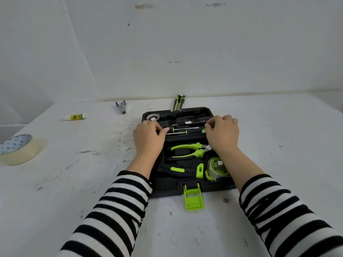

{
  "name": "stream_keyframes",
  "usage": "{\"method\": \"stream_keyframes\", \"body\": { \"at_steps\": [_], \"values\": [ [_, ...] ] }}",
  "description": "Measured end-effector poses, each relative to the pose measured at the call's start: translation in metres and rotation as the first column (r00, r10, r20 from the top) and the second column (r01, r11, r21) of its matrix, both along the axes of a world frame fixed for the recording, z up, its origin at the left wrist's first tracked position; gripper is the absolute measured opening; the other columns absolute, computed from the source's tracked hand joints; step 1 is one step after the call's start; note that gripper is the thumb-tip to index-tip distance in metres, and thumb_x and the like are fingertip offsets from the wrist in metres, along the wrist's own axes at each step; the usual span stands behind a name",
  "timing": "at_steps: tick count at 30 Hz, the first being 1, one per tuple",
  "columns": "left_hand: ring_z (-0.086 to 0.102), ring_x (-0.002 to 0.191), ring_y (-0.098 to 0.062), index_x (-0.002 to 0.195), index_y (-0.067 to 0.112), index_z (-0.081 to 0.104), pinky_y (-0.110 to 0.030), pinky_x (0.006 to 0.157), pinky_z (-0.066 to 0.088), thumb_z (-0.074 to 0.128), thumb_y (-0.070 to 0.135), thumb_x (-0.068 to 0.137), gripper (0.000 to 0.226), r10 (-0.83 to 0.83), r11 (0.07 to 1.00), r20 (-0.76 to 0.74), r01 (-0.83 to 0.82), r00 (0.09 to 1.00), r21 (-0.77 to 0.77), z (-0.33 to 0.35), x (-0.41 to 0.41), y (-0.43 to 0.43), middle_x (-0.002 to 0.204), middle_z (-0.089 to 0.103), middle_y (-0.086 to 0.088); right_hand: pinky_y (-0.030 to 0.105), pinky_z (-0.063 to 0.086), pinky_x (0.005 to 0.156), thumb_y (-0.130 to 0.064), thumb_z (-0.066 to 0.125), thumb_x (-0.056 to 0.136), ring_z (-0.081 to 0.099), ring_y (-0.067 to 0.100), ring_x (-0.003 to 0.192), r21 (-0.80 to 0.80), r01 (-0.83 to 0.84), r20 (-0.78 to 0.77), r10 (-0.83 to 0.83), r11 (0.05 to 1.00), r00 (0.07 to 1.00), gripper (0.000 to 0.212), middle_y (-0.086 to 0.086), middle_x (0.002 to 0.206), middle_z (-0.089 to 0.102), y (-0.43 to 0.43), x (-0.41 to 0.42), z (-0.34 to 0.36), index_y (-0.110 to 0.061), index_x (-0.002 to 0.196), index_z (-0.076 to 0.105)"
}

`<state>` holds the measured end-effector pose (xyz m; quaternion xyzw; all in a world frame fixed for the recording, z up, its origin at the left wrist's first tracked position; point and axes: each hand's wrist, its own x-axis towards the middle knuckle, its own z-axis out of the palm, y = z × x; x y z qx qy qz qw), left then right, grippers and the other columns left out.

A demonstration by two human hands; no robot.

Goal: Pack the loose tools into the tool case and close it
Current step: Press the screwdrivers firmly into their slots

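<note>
The black tool case (202,110) lies open on the white table, its green latch (193,198) hanging over the near edge. Inside it are green-handled pliers (187,150), a hammer (178,170), a tape measure (217,166) and a round tape roll (152,117). My left hand (148,138) and right hand (222,133) both pinch the ends of a screwdriver (182,130) lying across the case's upper slots. A green and black utility knife (178,102) lies loose on the table just behind the case.
A roll of masking tape (18,149) sits at the far left. A glue stick (75,117) and a small purple stapler (121,107) lie at the back left. The wall stands right behind the table.
</note>
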<state>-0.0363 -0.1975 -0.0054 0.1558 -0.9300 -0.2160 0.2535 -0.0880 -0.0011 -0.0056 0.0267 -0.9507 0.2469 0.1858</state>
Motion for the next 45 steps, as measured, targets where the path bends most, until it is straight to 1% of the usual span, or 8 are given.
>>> {"method": "stream_keyframes", "body": {
  "at_steps": [5, 10, 15, 21, 34, 37, 40, 45],
  "values": [
    [0.054, 0.102, -0.02, 0.08, 0.023, 0.069, -0.033, 0.082, 0.028, 0.062, 0.047, 0.085, 0.025, -0.026, 0.999, 0.03, 0.027, 0.999, -0.03, -0.001, -0.002, -0.002, 0.102, 0.063, 0.003, 0.039, 0.04, 0.093, -0.036, 0.054, 0.091, 0.044, 0.031, 0.114, -0.028, 0.025, 0.05, -0.024, 0.999, 0.998, 0.025, 0.01, 0.118, 0.053, 0.0, 0.002, 0.002, -0.021, 0.109, 0.064],
    [0.052, 0.105, -0.019, 0.075, 0.026, 0.063, -0.036, 0.089, 0.03, 0.058, 0.05, 0.087, 0.027, -0.053, 0.997, 0.057, 0.056, 0.997, -0.05, 0.0, -0.002, -0.001, 0.103, 0.062, 0.005, 0.033, 0.042, 0.076, -0.033, 0.056, 0.092, 0.056, 0.031, 0.105, -0.293, 0.071, 0.216, -0.006, 0.953, 0.976, 0.034, 0.013, 0.118, 0.057, 0.005, -0.005, 0.005, -0.017, 0.122, 0.053],
    [0.045, 0.12, -0.016, 0.091, 0.036, 0.073, -0.035, 0.099, 0.023, 0.061, 0.051, 0.084, 0.021, -0.227, 0.973, -0.019, 0.226, 0.974, -0.051, 0.0, 0.0, 0.003, 0.115, 0.061, 0.007, 0.031, 0.039, 0.075, -0.034, 0.046, 0.097, 0.057, 0.029, 0.108, -0.339, 0.079, 0.278, 0.02, 0.937, 0.96, 0.039, 0.011, 0.118, 0.062, 0.007, -0.009, 0.007, -0.014, 0.13, 0.047],
    [0.034, 0.134, -0.011, 0.11, 0.039, 0.069, -0.037, 0.113, 0.012, 0.052, 0.058, 0.087, 0.034, -0.351, 0.922, 0.089, 0.36, 0.932, -0.145, -0.002, 0.001, 0.009, 0.133, 0.055, 0.011, 0.035, 0.043, 0.081, -0.044, 0.057, 0.09, 0.057, 0.029, 0.112, -0.316, 0.057, 0.333, 0.055, 0.947, 0.941, 0.055, 0.008, 0.121, 0.062, 0.007, -0.015, 0.005, -0.016, 0.134, 0.041],
    [0.04, 0.13, -0.01, 0.114, 0.035, 0.068, -0.036, 0.109, 0.021, 0.051, 0.058, 0.088, 0.039, -0.398, 0.905, 0.135, 0.412, 0.908, -0.105, -0.004, -0.001, 0.007, 0.134, 0.054, 0.012, 0.038, 0.043, 0.083, -0.052, 0.054, 0.089, 0.054, 0.033, 0.114, -0.233, 0.099, 0.44, 0.014, 0.967, 0.898, 0.058, 0.013, 0.122, 0.058, 0.006, -0.031, 0.004, -0.007, 0.126, 0.046],
    [0.047, 0.123, -0.012, 0.111, 0.031, 0.069, -0.034, 0.107, 0.03, 0.061, 0.058, 0.081, 0.041, -0.417, 0.907, 0.064, 0.42, 0.907, -0.035, -0.004, -0.001, 0.007, 0.127, 0.057, 0.009, 0.037, 0.041, 0.078, -0.053, 0.049, 0.091, 0.054, 0.034, 0.112, -0.155, 0.12, 0.382, -0.052, 0.981, 0.923, 0.055, 0.013, 0.122, 0.057, 0.002, -0.027, 0.002, -0.008, 0.123, 0.047],
    [0.053, 0.11, -0.012, 0.099, 0.022, 0.072, -0.022, 0.092, 0.036, 0.072, 0.053, 0.073, 0.04, -0.327, 0.941, -0.083, 0.332, 0.942, 0.07, -0.002, 0.001, 0.006, 0.115, 0.06, 0.006, 0.039, 0.043, 0.08, -0.051, 0.043, 0.094, 0.053, 0.035, 0.111, -0.057, 0.093, 0.278, -0.074, 0.994, 0.958, 0.053, 0.015, 0.121, 0.055, 0.0, -0.02, -0.001, -0.008, 0.124, 0.046],
    [0.051, 0.116, -0.008, 0.084, 0.027, 0.078, -0.039, 0.114, 0.017, 0.061, 0.066, 0.075, 0.044, -0.19, 0.972, -0.004, 0.188, 0.982, -0.144, 0.0, 0.002, 0.008, 0.115, 0.065, 0.011, 0.041, 0.043, 0.081, -0.049, 0.039, 0.096, 0.052, 0.037, 0.112, -0.023, 0.062, 0.238, -0.054, 0.998, 0.97, 0.052, 0.017, 0.123, 0.052, -0.002, -0.017, 0.0, -0.006, 0.126, 0.043]
  ]
}}
